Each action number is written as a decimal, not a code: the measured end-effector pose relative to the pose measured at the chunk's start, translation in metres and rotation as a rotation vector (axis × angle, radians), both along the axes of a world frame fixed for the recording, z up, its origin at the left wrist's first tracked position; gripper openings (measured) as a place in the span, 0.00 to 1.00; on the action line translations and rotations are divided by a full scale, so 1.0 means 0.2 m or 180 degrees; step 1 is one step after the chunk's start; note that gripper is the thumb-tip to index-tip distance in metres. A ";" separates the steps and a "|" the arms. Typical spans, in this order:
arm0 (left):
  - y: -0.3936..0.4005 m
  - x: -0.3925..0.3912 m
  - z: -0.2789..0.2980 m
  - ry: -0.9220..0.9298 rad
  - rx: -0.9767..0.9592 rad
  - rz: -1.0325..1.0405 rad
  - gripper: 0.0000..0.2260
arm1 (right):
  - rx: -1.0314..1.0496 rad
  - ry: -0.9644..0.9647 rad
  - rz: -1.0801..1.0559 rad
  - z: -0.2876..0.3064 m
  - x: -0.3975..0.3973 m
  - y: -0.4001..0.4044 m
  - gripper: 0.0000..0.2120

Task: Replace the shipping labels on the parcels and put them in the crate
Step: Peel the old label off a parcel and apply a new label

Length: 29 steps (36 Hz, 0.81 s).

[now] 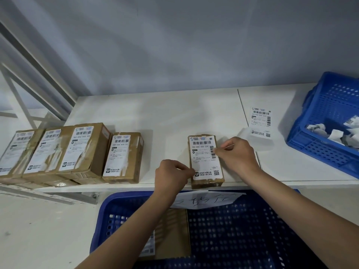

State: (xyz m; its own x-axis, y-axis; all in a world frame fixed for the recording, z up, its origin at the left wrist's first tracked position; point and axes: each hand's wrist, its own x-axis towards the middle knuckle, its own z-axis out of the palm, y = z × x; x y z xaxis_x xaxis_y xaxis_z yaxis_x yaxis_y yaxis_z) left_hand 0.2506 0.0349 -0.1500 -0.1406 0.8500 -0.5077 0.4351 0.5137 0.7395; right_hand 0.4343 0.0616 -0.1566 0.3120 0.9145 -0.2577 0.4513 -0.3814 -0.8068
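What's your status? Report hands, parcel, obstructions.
Left hand and right hand both pinching label edges on the parcel. Parcel on shelf, not crated. Nothing blocking the crate below.

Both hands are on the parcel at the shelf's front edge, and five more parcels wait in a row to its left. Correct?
Not quite: the head view shows four waiting parcels, not five. Both the left hand and right hand are on the parcel at the shelf's front edge.

Below the shelf (194,105), lay half under the left arm (136,220): a parcel (174,235) in the crate (242,230), its label mostly covered. Left of the shelf, ran off the picture's edge: the last box (13,152). Right of it, cropped likewise: a second crate (330,121). Stayed too small to read: all label print.
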 end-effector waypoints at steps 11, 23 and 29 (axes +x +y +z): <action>0.01 0.02 -0.06 -0.0666 -0.0193 -0.0010 0.15 | -0.0304 0.0497 0.0134 0.00 -0.01 -0.04 0.06; -0.07 -0.01 0.06 -0.1138 0.0133 -0.0305 0.20 | -0.0385 0.0652 0.0817 0.13 -0.08 -0.15 0.29; -0.17 -0.06 0.22 -0.1647 0.0374 -0.0133 0.22 | -0.0194 0.1054 0.0717 0.28 -0.05 -0.31 0.32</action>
State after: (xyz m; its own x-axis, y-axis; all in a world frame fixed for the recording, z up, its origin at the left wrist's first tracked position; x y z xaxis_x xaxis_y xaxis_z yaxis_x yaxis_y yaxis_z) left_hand 0.2389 0.0002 -0.1061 0.1382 0.9048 -0.4028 0.0165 0.4046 0.9144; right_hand 0.4240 0.0002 -0.0999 -0.0035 0.9304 -0.3665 0.2486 -0.3542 -0.9015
